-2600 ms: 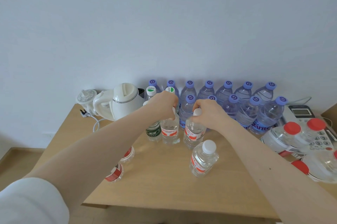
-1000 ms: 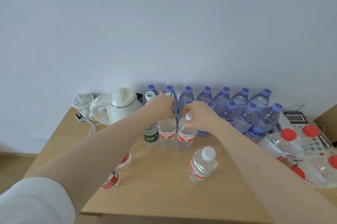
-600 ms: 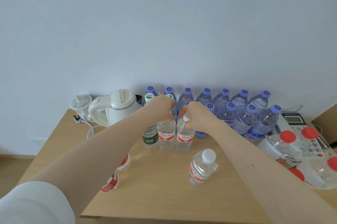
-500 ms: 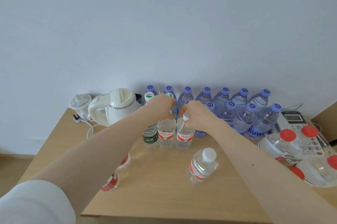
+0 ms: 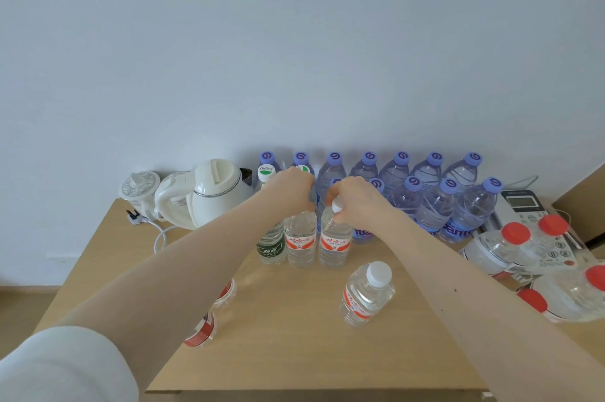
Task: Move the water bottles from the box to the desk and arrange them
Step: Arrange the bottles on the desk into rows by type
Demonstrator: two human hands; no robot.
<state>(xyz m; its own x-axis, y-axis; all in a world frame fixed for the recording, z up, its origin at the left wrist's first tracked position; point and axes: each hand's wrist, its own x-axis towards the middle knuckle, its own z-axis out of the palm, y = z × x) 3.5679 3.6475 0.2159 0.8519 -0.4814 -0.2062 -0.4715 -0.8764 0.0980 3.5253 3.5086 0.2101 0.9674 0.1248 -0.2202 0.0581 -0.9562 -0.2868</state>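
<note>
Two clear, ribbed plastic bottles with orange-red labels stand upright, side by side, on the pale wooden desk [image 5: 294, 352]. My right hand [image 5: 355, 200] pinches the white cap of the right bottle [image 5: 335, 243]. My left hand [image 5: 296, 187] is curled over the top of the left bottle [image 5: 300, 239] (its cap is hidden, so probably gripped). A green-labelled bottle [image 5: 271, 246] stands just beside it. Purple-capped bottles [image 5: 435, 208] crowd behind my knuckles, a smooth white kettle [image 5: 216, 193] sits further left, and a white-capped bottle [image 5: 366, 295] stands nearer me.

White kettle [image 5: 216, 195] back left; telephone [image 5: 522, 207] far right
</note>
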